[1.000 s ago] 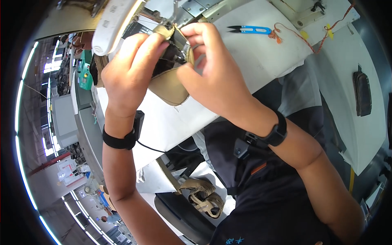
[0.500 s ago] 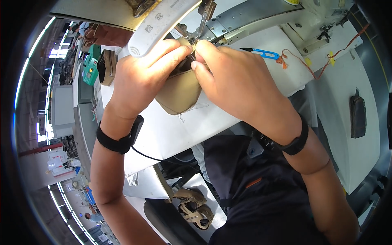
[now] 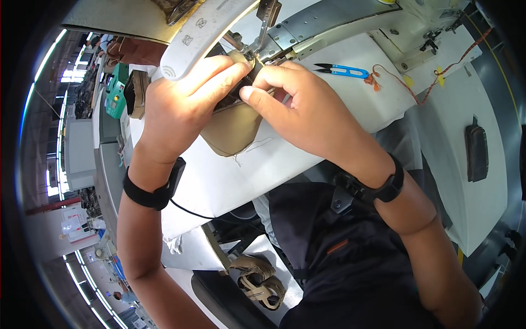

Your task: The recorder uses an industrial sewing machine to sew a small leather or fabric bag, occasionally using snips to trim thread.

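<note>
A tan fabric pouch point(image 3: 233, 131) with a dark opening lies under the presser foot point(image 3: 249, 55) of a sewing machine, loose threads trailing from its lower edge. My left hand point(image 3: 189, 98) is closed on the pouch's far edge, fingertips pressed beside the foot. On the other side, my right hand point(image 3: 312, 107) pinches the rim of the pouch, its thumb over the dark strip at the opening and its index finger bent. The hands partly cover the seam. Blue-handled thread snips point(image 3: 346, 71) lie on the white table right of my right hand.
A white curved lamp arm point(image 3: 205, 35) hangs just above my left hand. Orange cord point(image 3: 402, 82) runs from the snips across the table. A dark zipped pouch point(image 3: 477, 151) lies on a white surface at the right. Another pouch point(image 3: 136, 94) and a green device point(image 3: 116, 90) stand at the left.
My right hand's fingers have drawn slightly back from the presser foot, the thumb now lower along the opening. The left hand keeps its hold. The whole view has shifted a little.
</note>
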Action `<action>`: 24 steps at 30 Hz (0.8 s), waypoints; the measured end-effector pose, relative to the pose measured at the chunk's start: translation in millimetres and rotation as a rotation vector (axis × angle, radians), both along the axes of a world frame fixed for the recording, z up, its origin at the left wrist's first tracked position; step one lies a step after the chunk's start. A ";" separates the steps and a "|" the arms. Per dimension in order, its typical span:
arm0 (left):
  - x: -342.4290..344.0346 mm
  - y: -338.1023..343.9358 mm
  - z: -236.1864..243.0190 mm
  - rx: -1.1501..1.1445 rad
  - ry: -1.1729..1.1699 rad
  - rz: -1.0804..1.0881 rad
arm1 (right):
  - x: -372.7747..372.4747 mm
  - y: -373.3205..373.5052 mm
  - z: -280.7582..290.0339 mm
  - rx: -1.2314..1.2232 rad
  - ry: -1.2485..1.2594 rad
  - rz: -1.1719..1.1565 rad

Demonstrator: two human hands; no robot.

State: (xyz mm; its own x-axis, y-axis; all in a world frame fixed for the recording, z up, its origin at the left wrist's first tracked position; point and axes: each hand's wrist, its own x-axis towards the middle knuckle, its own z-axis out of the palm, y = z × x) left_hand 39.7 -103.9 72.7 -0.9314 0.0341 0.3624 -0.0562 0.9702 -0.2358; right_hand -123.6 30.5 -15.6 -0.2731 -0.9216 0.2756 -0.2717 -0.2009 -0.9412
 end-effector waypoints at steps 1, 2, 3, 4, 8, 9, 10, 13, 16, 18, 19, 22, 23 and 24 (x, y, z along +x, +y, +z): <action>0.3 -0.5 -0.3 -0.012 0.001 -0.007 | -3.0 1.4 0.6 0.014 -0.065 0.080; 0.9 -0.8 0.1 0.012 -0.002 -0.002 | -5.4 3.1 1.1 0.085 -0.103 0.110; 1.2 -1.1 0.3 0.014 -0.008 -0.001 | -7.9 5.3 1.0 0.100 -0.143 0.137; 1.3 -1.4 0.7 0.006 -0.012 -0.001 | -9.5 6.5 0.4 0.028 -0.184 0.169; -1.9 -1.7 0.3 0.020 0.008 -0.016 | -0.3 3.7 -8.5 -0.223 -0.049 -0.106; -2.7 -0.5 -0.1 0.023 0.012 -0.011 | 3.0 2.6 -11.4 -0.206 -0.024 -0.149; -3.0 1.7 0.0 0.034 0.011 0.003 | 6.3 1.4 -13.9 -0.171 -0.008 -0.219; -4.2 7.0 2.8 0.036 -0.013 0.042 | 16.3 0.3 -17.3 -0.120 -0.484 -0.157; -5.4 12.9 7.3 0.028 -0.037 0.088 | 17.2 3.1 -15.1 0.018 -0.493 -0.042; -8.7 14.3 10.4 0.015 -0.041 0.083 | 17.8 5.0 -12.0 0.049 -0.517 0.022; -10.8 14.4 11.5 0.004 -0.038 0.065 | 19.8 6.6 -10.6 0.040 -0.536 0.024; -12.0 20.3 13.8 0.033 -0.054 0.110 | 24.1 7.3 -8.9 -0.009 -0.616 0.001; -11.5 23.1 13.7 0.059 -0.058 0.144 | 25.1 6.5 -9.4 -0.030 -0.648 -0.010; -12.0 24.3 13.0 0.073 -0.053 0.153 | 25.7 6.2 -10.2 -0.043 -0.648 -0.009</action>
